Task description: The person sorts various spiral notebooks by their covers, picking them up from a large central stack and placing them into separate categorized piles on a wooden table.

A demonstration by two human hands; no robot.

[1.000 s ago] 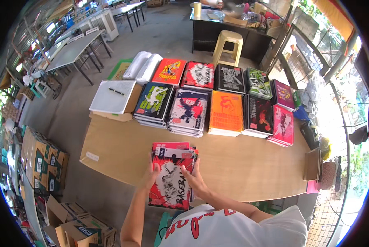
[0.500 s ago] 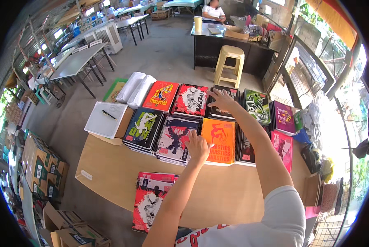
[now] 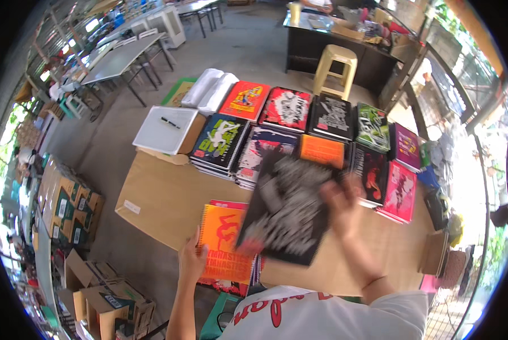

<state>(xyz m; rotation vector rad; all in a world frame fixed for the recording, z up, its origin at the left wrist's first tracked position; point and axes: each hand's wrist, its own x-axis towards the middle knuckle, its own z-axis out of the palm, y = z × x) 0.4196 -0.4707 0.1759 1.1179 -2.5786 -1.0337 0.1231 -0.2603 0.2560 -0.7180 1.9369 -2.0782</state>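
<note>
My right hand (image 3: 344, 207), blurred by motion, grips a black spiral notebook (image 3: 288, 207) by its right edge. That notebook is tilted in the air over the near part of the table. My left hand (image 3: 193, 258) pinches the left edge of an orange notebook (image 3: 227, 232), which lies on a small near pile with red covers showing under it. Beyond them stand stacks of notebooks in two rows, among them a green-and-black stack (image 3: 220, 141), a red stack (image 3: 287, 107), a black stack (image 3: 331, 116) and an orange stack (image 3: 322, 148), partly hidden behind the held notebook.
The brown table (image 3: 157, 198) carries a white pad with a pen (image 3: 162, 126) and white wrapped bundles (image 3: 210, 90) at its far left. Plastic bags (image 3: 447, 150) crowd the right side. Cardboard boxes (image 3: 104, 300) sit on the floor at left. Ahead are a stool (image 3: 338, 56) and a desk.
My right hand has come back from the far row with a black notebook. The left hand has moved down to the near pile, where an orange notebook now lies on top.
</note>
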